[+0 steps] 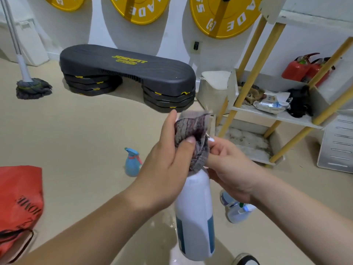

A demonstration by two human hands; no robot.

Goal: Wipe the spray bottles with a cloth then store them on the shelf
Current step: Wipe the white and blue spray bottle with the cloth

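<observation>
- The left hand (166, 161) has its fingers clamped on a grey-purple cloth (193, 142), which is wrapped over the head of a white spray bottle (194, 217) held above the floor (86, 140).
- The right hand (227, 169) curls its fingers round the bottle's neck, touching the cloth.
- A blue spray bottle (131, 163) stands on the floor; a clear spray bottle (236, 209) lies there below the right wrist.
- The shelf (277, 116) stands to the right.

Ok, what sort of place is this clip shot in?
Probably a gym's storage or cleaning corner: yellow weight plates hang on the wall, a black aerobic step sits on the floor, and a mop stands nearby.
</observation>
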